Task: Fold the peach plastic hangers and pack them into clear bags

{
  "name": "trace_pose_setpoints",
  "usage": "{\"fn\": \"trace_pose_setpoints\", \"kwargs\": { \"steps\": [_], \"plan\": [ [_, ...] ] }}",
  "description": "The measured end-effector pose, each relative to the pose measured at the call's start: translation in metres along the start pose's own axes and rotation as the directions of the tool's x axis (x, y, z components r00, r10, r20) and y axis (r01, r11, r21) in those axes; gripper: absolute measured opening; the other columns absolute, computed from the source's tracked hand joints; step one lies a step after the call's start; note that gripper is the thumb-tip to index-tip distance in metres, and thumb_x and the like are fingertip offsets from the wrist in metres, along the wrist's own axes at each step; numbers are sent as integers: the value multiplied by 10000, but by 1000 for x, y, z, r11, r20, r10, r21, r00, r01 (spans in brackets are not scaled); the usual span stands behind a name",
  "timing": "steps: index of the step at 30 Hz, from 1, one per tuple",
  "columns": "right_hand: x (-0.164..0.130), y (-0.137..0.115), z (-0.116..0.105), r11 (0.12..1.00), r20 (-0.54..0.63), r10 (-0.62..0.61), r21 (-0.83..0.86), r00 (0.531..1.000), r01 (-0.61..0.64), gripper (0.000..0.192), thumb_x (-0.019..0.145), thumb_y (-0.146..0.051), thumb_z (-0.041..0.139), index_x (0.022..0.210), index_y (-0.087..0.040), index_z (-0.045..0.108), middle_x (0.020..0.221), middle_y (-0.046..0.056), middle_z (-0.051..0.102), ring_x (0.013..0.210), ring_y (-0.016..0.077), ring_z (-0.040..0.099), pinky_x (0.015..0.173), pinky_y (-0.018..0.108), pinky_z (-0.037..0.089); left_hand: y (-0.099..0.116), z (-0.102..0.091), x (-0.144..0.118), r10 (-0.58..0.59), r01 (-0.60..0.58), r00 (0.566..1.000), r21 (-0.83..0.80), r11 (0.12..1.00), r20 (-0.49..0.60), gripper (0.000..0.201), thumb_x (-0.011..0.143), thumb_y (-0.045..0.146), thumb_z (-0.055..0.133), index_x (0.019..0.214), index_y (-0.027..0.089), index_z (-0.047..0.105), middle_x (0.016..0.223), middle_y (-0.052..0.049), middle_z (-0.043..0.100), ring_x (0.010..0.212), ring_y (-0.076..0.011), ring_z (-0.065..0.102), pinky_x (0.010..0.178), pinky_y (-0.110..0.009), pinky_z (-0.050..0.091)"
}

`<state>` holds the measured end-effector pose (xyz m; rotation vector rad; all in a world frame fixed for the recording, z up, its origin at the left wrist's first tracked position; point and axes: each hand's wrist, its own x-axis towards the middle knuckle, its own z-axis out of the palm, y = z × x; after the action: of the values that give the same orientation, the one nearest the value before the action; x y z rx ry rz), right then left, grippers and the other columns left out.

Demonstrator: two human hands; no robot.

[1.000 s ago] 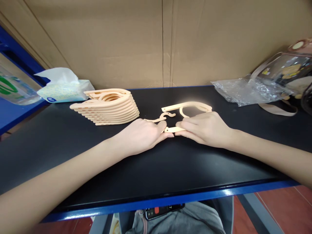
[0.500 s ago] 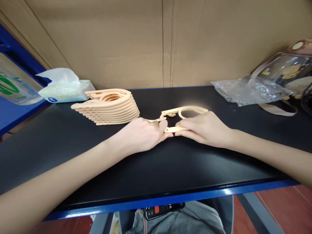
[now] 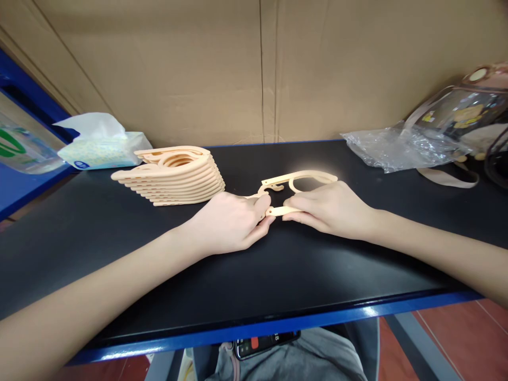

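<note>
Both hands are closed on a beige plastic folding hanger (image 3: 305,177) low over the black tabletop. My left hand (image 3: 232,219) pinches its left part, mostly covered by my fingers, with a hook-like piece showing just beyond them. With thumb and fingers, my right hand (image 3: 327,209) grips the right part; a short bar with a small hole pokes out toward my left fingertips. A curved arm and a round loop extend behind the right hand. To the left of my left hand, a neat stack of matching folded hangers (image 3: 178,180) lies on the table.
A tissue pack (image 3: 107,149) sits at the back left, near a clear bottle (image 3: 29,145). Clear plastic wrapping (image 3: 400,148) and a see-through bag (image 3: 464,114) lie at the back right. A cardboard wall (image 3: 178,74) stands behind. Below the blue table edge, a phone (image 3: 265,341) rests on my lap.
My left fingers have shifted slightly at the hanger's joint, the thumb and fingertips drawing back a little to the left. The right hand keeps its grip; the view has moved slightly.
</note>
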<state>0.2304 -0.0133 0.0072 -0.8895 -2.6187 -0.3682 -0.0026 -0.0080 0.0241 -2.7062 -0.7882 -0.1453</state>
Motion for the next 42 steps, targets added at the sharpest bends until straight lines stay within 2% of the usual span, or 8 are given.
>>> {"fn": "trace_pose_setpoints", "kwargs": {
  "steps": [4,13,22,32,42],
  "plan": [
    [0,-1,0,999,-48,-48,-21,998,47,388,1021,-390,371,868,-181,659,723,-8,725,588,118,619,593,262,352,-1,-1,1,-20,24,998,-71,997,51,257,966,300,359,774,176,476,631,-4,628,503,-137,584,447,-247,262],
    [0,-2,0,999,-28,-33,-17,999,33,428,1031,-411,330,877,-187,660,717,-7,726,593,113,626,586,267,344,0,-2,2,-23,32,997,-117,993,78,263,957,288,388,748,173,499,564,6,575,478,-151,559,463,-249,264],
    [0,-1,1,1000,-25,-23,0,999,24,436,1029,-415,330,869,-189,666,714,-17,724,591,119,625,576,284,338,1,0,1,-22,28,998,-113,993,55,253,952,285,389,752,174,497,578,8,578,486,-148,559,466,-250,263],
    [1,-1,1,999,-47,-48,10,998,49,420,1026,-398,347,878,-176,671,698,-17,716,578,130,632,582,284,346,0,2,0,-2,4,1000,-131,991,12,255,947,270,397,728,174,488,519,30,513,443,-137,507,457,-244,253],
    [0,-2,1,999,-3,-31,13,1000,31,428,1029,-401,330,889,-188,675,719,-12,723,602,132,636,588,285,345,1,2,-2,-6,6,1000,-150,989,2,250,935,260,412,710,173,474,515,34,491,433,-129,476,456,-238,234]
  ]
}}
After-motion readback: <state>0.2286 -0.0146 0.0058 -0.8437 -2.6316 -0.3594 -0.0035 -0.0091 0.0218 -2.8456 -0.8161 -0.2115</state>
